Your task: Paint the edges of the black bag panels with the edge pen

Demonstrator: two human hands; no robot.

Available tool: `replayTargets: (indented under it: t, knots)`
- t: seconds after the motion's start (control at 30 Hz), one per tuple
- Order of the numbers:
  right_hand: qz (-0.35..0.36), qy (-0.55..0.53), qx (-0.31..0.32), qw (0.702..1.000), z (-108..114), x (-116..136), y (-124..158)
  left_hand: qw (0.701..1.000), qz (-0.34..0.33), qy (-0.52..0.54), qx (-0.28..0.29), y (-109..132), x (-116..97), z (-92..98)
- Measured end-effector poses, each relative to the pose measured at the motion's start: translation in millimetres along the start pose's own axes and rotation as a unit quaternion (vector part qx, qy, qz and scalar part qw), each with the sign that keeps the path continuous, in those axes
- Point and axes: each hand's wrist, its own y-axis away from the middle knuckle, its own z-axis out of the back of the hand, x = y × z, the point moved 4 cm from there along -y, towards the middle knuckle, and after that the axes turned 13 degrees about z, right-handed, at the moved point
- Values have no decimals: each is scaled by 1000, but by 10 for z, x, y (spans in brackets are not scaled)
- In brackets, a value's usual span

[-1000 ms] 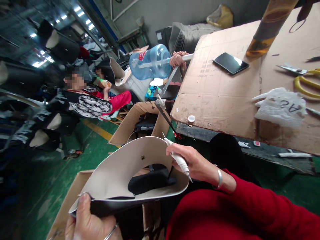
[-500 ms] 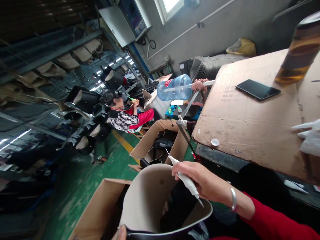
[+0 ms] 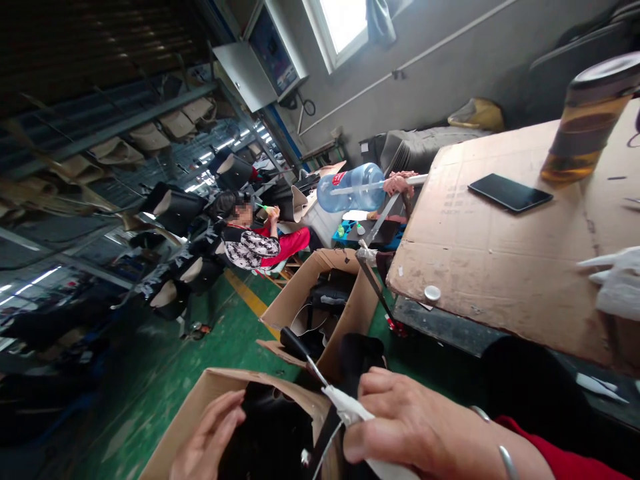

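Observation:
My right hand (image 3: 400, 417) is closed around a slim tool wrapped in white (image 3: 347, 405), low in the middle of the view. A thin metal rod runs from its upper end toward a black handle-like piece (image 3: 294, 343); I cannot tell whether they are joined. My left hand (image 3: 213, 433) is over the near side of an open cardboard box (image 3: 197, 407), fingers stretched out and nothing seen in them. Dark material (image 3: 265, 433) fills the box between my hands. A thin pale cord or edge hangs below the white tool.
On the right, a cardboard-covered table (image 3: 450, 247) holds a phone (image 3: 510, 192), a drink bottle (image 3: 583, 127), a white cap (image 3: 433, 293) and white plastic (image 3: 620, 283). Beyond are a second box (image 3: 365, 293), a water jug (image 3: 353, 187) and a seated person (image 3: 253, 247).
The pale-lined curved piece has left my left hand and is no longer seen as before. My right hand has moved lower with the white-wrapped tool. My left hand has come farther into view.

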Motion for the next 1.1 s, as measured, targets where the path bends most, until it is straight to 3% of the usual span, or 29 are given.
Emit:
replayTargets:
  t: [0.1,0.17,0.3,0.4,0.53,0.63,0.8,0.93,1.1]
  knots:
    - [-21,-6,-44,999,-27,-92,-44,970,-6,39,239,-64,-240,-592]
    - [-27,-15,-70,997,-56,-156,-70,932,-35,62,355,-34,-370,-979]
    - [-27,-7,-106,994,-72,-240,-75,871,-53,105,477,60,-501,-1544]
    - [-57,-12,-138,989,-37,-308,8,845,-81,128,513,157,-585,-1747]
    - [-97,-34,-155,983,-9,-384,158,815,-124,122,553,313,-675,-1877]
    - [-116,-58,-188,973,-2,-429,250,808,-142,114,560,389,-696,-1947]
    - [-145,-87,-222,960,-46,-511,352,821,-160,104,538,447,-718,-2061]
    - [-168,-81,-258,948,-64,-568,438,856,-125,106,491,466,-747,-2166]
    - [-163,-67,-258,950,-51,-572,510,862,-82,143,479,515,-825,-2233]
